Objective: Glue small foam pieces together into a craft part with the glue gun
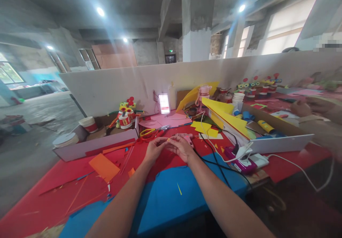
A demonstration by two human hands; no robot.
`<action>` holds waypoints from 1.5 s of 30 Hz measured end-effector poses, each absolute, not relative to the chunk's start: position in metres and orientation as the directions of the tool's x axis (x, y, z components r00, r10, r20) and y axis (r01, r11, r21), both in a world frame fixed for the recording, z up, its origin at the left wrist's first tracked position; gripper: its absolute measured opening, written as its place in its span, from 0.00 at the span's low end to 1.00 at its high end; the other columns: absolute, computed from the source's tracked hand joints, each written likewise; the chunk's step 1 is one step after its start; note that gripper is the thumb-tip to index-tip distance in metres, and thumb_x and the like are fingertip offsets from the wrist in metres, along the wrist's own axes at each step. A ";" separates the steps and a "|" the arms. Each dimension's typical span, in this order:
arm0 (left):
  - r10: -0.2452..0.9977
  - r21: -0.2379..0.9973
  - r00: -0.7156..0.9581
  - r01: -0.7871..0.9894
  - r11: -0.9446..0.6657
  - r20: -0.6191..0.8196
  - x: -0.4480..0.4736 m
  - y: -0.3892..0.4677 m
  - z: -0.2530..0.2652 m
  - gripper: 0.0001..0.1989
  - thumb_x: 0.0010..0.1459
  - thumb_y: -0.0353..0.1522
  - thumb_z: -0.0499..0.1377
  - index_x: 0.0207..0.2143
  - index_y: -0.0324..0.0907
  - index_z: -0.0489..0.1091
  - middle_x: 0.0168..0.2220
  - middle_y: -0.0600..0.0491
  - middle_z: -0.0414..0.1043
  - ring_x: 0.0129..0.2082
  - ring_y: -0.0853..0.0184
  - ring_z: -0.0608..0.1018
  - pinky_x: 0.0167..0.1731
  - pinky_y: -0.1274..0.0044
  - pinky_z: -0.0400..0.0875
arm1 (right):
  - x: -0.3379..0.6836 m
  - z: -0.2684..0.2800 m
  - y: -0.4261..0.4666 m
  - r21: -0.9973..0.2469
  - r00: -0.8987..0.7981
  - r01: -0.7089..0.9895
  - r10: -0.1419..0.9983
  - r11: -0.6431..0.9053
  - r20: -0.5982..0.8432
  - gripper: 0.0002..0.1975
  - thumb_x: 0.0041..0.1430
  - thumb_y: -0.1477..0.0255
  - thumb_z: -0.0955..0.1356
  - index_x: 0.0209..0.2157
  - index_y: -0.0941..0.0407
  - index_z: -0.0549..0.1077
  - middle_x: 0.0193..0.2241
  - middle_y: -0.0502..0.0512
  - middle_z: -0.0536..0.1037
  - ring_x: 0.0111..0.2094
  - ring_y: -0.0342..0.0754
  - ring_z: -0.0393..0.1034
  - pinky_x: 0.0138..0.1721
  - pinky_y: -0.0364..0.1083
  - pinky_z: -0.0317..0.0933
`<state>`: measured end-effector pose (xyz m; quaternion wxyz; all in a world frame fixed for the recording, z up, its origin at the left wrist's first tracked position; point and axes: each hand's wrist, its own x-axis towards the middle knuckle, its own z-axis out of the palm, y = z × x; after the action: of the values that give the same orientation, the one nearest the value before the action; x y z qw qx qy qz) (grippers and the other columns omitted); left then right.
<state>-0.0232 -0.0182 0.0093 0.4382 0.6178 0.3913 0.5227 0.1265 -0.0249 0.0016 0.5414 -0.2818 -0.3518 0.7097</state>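
My left hand [157, 149] and my right hand [182, 147] meet over the red table covering, fingertips almost touching. Both are closed in a pinch around a tiny yellow piece of paper [168, 140], mostly covered by the fingers. Just behind my right hand lies a pink device [188, 138], partly hidden. Scissors with yellow handles [147, 132] and a red-handled pair [155, 136] rest beyond my left hand. Below my wrists is blue paper [171, 188] with a thin yellow sliver [179, 189] on it. Orange paper [104, 167] lies to the left.
A box with cups [96, 148] stands at the left, beside a paper-cup figure [125, 115]. At the right are a white box of paper rolls [280, 143], a purple power strip [242, 161] and trailing cables. A co-worker's blurred hand [307, 106] shows far right.
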 end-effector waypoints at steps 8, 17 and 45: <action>0.950 0.961 0.150 -0.007 -0.275 0.273 -0.023 -0.021 0.013 0.16 0.42 0.39 0.70 0.33 0.39 0.77 0.27 0.53 0.77 0.28 0.69 0.76 0.32 0.78 0.70 | 0.126 0.002 -0.027 -0.829 -0.279 -0.535 0.960 -0.163 -0.009 0.23 0.36 0.60 0.78 0.29 0.54 0.67 0.25 0.49 0.79 0.32 0.49 0.78 0.39 0.49 0.70; 0.970 0.944 0.115 -0.278 -0.177 0.216 -0.027 -0.017 0.013 0.14 0.39 0.35 0.72 0.28 0.38 0.74 0.25 0.55 0.73 0.26 0.73 0.72 0.31 0.81 0.68 | 0.134 0.007 -0.022 -0.936 -0.089 -0.353 0.996 -0.011 0.022 0.21 0.48 0.50 0.71 0.28 0.55 0.69 0.21 0.51 0.77 0.20 0.45 0.71 0.25 0.45 0.68; 0.981 0.858 0.162 -0.514 -0.009 0.108 -0.040 -0.007 0.003 0.13 0.39 0.30 0.71 0.28 0.37 0.72 0.25 0.55 0.72 0.23 0.74 0.73 0.29 0.79 0.72 | 0.192 -0.004 -0.020 -0.970 0.163 0.189 0.969 0.156 0.187 0.10 0.49 0.67 0.62 0.35 0.53 0.65 0.17 0.45 0.71 0.20 0.47 0.70 0.24 0.44 0.62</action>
<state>-0.0396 -0.0065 0.0031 0.6434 0.4087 0.2854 0.5810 0.1916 -0.0199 -0.0044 0.5390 -0.5397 -0.5361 0.3617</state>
